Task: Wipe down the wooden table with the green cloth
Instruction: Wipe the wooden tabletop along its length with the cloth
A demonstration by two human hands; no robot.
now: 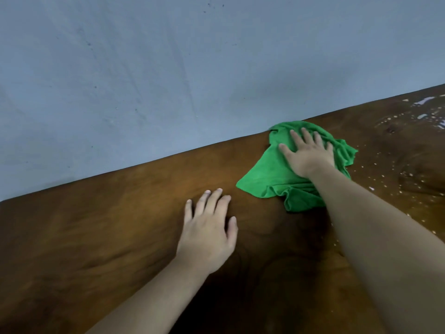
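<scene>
Cloth (272,177), green and crumpled, lies at the 2 o'clock part of the wooden tabletop (96,232), touching its far edge by a grey-blue wall (144,68). The right hand (308,155) presses flat on it, fingers spread, nothing pinched. At 7 o'clock from the cloth, the left hand (208,235) rests flat and empty on bare wood. White droplets (409,165) speckle the 3 o'clock side.

The cloth (269,174) is spread on the wooden table (96,237) at centre right, under the right hand (308,155); the left hand (207,235) is laid flat lower left of it; the wall (168,68) is seen behind
</scene>
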